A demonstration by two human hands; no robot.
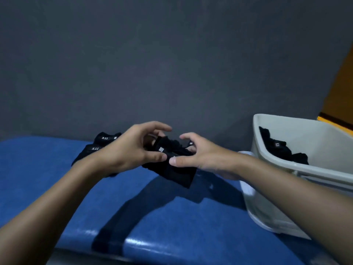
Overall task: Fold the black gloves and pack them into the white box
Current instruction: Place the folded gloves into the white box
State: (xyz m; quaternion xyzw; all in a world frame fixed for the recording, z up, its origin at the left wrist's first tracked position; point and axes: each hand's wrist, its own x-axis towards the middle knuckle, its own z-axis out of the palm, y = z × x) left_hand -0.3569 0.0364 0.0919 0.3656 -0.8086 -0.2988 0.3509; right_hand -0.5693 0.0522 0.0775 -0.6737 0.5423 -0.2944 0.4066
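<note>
Both of my hands hold a bunched black glove (172,167) in the air above the blue surface (133,207). My left hand (131,148) grips its left side, thumb pressed on the fabric near a small white label. My right hand (198,154) pinches the right side, thumb on top and fingers curled behind. Further black gloves (95,148) with white "5.11" print lie on the surface behind my left wrist. The white box (286,161) stands at the right, with black gloves (280,148) lying inside it.
A dark grey wall rises right behind the blue padded surface. The surface's glossy front edge runs along the bottom of the view. An orange strip (342,88) shows at the far right behind the box.
</note>
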